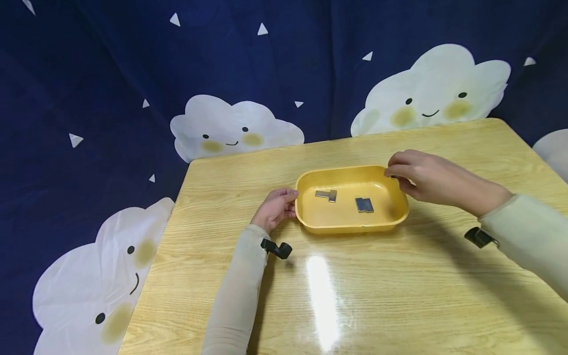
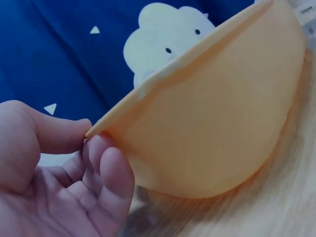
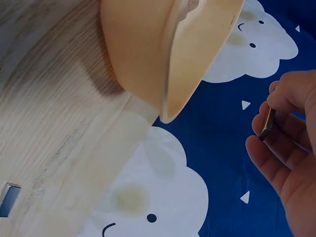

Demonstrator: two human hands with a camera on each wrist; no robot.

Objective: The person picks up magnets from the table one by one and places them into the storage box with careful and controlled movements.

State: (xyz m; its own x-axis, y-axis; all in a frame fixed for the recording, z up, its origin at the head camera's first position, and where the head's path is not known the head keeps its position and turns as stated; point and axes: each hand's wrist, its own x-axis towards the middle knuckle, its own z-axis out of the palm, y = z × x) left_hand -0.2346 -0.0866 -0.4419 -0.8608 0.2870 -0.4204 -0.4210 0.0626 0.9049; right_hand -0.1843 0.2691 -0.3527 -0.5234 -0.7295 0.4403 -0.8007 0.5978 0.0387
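left sleeve [image 1: 232,301] is nearest; beyond it, left hand [image 1: 276,208] pinches the rim of yellow tray [image 1: 350,229]. between the hands, t-shaped piece [image 1: 332,196] and stepped piece [image 1: 364,205] lie inside. right hand [image 1: 421,175], apart, pinches metal piece [image 3: 268,124] at the opposite end. probable step: transfer; next move calls for rim clearance. bare table [image 1: 248,172] extends beyond both hands.

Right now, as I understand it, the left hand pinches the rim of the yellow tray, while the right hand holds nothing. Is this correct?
Not quite: the right hand holds a small metal piece, as the right wrist view shows. The left hand does pinch the rim of the yellow tray.
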